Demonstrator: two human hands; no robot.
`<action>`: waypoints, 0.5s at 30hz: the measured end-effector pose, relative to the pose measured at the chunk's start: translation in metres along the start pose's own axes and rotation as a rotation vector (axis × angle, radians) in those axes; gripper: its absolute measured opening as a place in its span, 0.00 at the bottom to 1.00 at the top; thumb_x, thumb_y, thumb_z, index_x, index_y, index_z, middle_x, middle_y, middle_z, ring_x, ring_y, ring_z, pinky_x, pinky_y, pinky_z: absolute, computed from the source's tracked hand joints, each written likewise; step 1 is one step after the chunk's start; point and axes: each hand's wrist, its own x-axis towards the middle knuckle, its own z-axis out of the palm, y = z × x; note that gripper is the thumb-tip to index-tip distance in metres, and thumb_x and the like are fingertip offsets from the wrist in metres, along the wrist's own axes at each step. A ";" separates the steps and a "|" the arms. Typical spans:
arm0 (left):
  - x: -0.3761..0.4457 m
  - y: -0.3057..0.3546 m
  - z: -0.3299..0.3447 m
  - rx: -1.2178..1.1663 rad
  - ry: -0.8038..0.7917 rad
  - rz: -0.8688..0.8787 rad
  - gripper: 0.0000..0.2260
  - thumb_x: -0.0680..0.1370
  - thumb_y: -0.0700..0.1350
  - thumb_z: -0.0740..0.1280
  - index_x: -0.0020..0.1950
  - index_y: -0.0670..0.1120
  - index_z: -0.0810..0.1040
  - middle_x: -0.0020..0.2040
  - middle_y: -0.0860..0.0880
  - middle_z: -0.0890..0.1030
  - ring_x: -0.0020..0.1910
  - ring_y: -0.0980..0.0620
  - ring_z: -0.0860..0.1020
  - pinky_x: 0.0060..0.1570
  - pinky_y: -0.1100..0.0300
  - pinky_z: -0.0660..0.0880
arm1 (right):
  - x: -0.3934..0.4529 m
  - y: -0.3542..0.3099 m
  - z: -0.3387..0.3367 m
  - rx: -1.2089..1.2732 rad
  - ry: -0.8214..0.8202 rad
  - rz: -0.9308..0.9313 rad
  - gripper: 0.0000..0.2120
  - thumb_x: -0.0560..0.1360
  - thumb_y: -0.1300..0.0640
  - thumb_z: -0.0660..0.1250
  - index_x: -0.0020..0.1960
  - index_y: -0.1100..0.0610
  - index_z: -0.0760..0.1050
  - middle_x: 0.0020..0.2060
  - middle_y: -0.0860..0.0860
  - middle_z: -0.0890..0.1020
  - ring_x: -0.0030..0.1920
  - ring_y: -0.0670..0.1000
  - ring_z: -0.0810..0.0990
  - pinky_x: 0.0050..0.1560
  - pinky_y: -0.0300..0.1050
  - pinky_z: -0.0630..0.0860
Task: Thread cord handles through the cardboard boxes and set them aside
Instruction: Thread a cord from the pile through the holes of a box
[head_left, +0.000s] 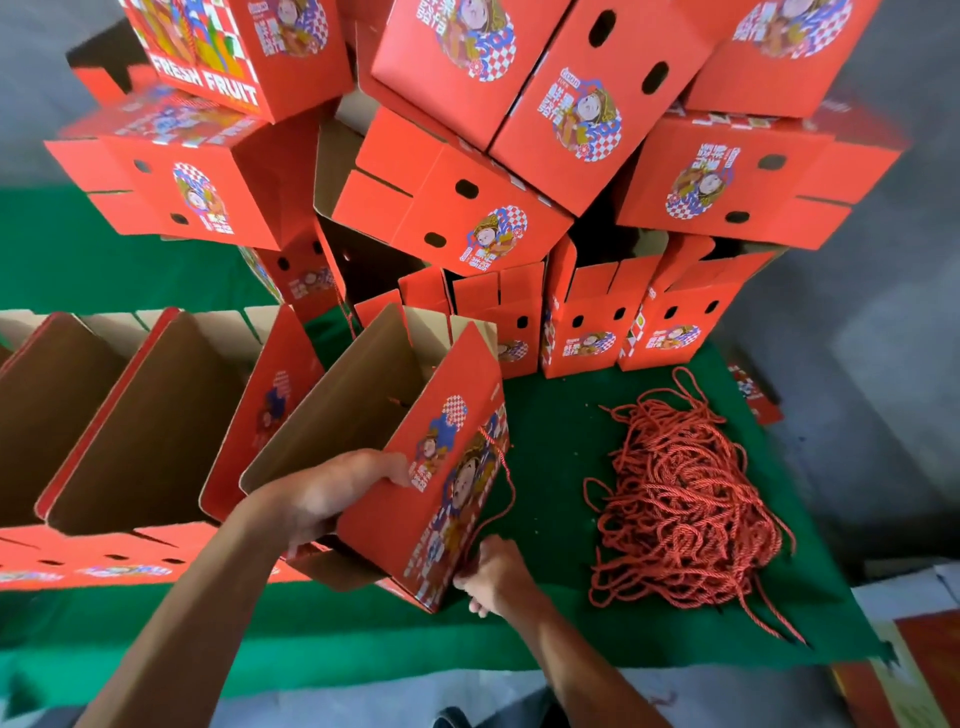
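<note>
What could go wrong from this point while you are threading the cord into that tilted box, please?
The box is tilted and held only by the left hand at its rim, so it could slip or twist. The cord the right hand pulls hangs slack and might come back out of its hole. The stack of boxes behind leans unevenly and might topple forward. The cord pile looks tangled.
</note>
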 end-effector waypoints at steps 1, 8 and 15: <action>0.000 0.000 -0.002 0.000 0.012 0.005 0.27 0.65 0.59 0.72 0.62 0.50 0.79 0.52 0.46 0.88 0.49 0.46 0.87 0.49 0.54 0.78 | -0.003 0.003 0.001 0.068 0.018 -0.024 0.08 0.77 0.61 0.74 0.51 0.66 0.81 0.43 0.60 0.86 0.31 0.55 0.83 0.30 0.46 0.81; 0.000 0.008 0.002 0.000 0.040 0.054 0.20 0.71 0.56 0.71 0.60 0.50 0.78 0.50 0.48 0.88 0.46 0.47 0.87 0.47 0.54 0.78 | -0.038 -0.013 -0.021 0.788 0.123 -0.239 0.06 0.77 0.65 0.70 0.45 0.69 0.81 0.37 0.64 0.85 0.34 0.57 0.84 0.40 0.49 0.83; -0.002 0.016 0.020 0.062 0.023 0.065 0.10 0.82 0.50 0.63 0.60 0.48 0.77 0.48 0.48 0.88 0.45 0.47 0.87 0.43 0.57 0.81 | -0.055 -0.040 -0.017 1.052 0.138 -0.359 0.07 0.80 0.67 0.68 0.51 0.73 0.78 0.38 0.65 0.85 0.35 0.58 0.85 0.42 0.50 0.84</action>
